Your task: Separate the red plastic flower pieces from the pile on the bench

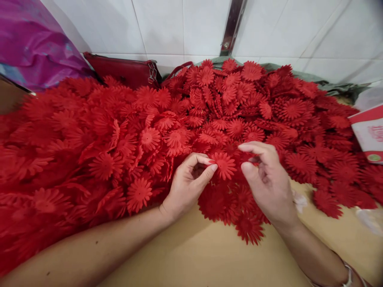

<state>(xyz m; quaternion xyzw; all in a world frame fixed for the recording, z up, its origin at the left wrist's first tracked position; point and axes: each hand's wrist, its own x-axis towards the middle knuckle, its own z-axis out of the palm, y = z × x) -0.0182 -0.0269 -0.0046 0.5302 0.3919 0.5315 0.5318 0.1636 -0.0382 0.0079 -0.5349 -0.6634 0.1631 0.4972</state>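
Between the thumb and index finger of my left hand [190, 177] is the edge of a red petal piece [225, 165], shaped like a daisy with a small centre. Just to its right hovers my right hand [267, 181], thumb and index finger apart, with nothing visible between them. Its other fingers curl inward and are partly hidden. Under both hands, several loose red flower pieces [249, 228] lie on the tan tabletop [179, 255]. A big heap of matching red pieces [104, 165] spreads around and behind my hands.
A dark red handbag [122, 69] leans behind the heap against the white tiled wall [164, 28]. Purple plastic [38, 44] stands at the far left. At the right edge is a white and red box [369, 135]. Greenish cloth [311, 77] lies along the back.
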